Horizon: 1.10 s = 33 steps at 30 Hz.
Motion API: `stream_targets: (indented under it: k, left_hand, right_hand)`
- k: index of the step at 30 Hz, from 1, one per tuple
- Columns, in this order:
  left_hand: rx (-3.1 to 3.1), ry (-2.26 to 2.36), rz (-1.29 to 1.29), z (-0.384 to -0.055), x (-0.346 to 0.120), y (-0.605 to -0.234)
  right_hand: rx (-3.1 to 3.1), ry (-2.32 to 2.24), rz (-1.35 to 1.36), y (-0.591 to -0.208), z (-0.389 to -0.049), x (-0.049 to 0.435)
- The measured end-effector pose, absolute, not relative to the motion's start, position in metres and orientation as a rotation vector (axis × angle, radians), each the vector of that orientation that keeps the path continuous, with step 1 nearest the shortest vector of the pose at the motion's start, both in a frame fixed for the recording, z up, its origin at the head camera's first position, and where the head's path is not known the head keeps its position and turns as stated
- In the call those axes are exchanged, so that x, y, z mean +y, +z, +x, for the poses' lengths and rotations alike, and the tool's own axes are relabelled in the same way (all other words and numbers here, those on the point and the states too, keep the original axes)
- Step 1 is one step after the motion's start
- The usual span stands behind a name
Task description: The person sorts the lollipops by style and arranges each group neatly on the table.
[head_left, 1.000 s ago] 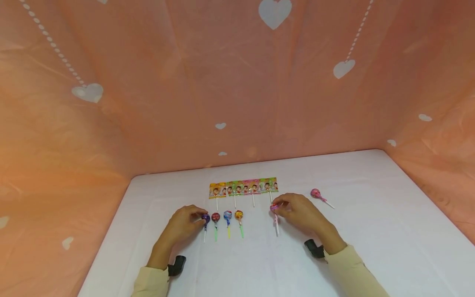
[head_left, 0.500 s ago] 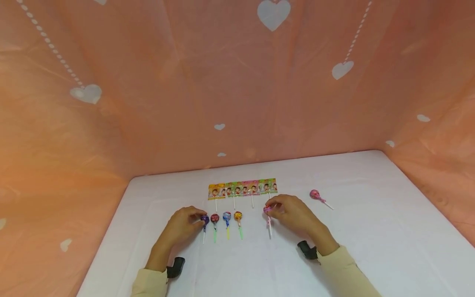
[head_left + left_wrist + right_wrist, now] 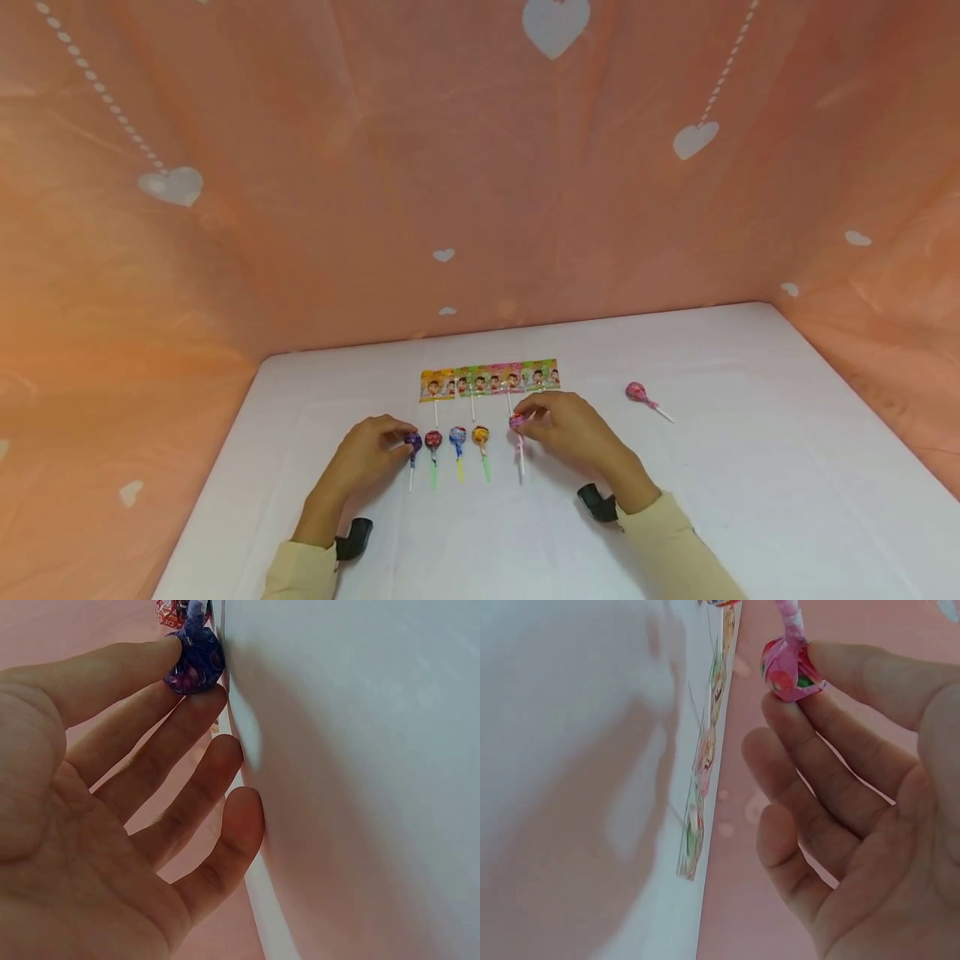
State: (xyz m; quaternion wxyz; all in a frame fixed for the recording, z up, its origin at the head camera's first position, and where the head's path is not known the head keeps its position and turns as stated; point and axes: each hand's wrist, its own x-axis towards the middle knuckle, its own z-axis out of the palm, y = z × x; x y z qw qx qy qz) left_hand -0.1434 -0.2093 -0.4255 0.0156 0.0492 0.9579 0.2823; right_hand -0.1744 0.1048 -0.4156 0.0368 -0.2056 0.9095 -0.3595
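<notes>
My left hand pinches the wrapped head of a purple lollipop at the left end of a row. To its right lie a red lollipop, a blue lollipop and a yellow lollipop, sticks toward me. Right of the yellow one, my right hand pinches the head of a pink lollipop between thumb and fingers, its white stick pointing toward me. In the right wrist view this pink lollipop shows off the table surface, with the hand's shadow cast beside it.
Behind the row lies a line of flat lollipops in printed packets, white sticks toward me. Another pink lollipop lies alone at the right. The white table is bounded by an orange curtain with white hearts.
My right hand has moved left with the pink lollipop, bringing it closer to the yellow one. The left hand has stayed on the purple lollipop.
</notes>
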Motion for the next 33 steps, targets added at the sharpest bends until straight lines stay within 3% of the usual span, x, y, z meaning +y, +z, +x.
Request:
stream_targets:
  k: [33]
  left_hand:
    - [2.988,0.878,0.182,-0.144,-0.208,-0.426]
  right_hand:
    - [2.801,-1.042,-0.562,-0.435,-0.177,0.084]
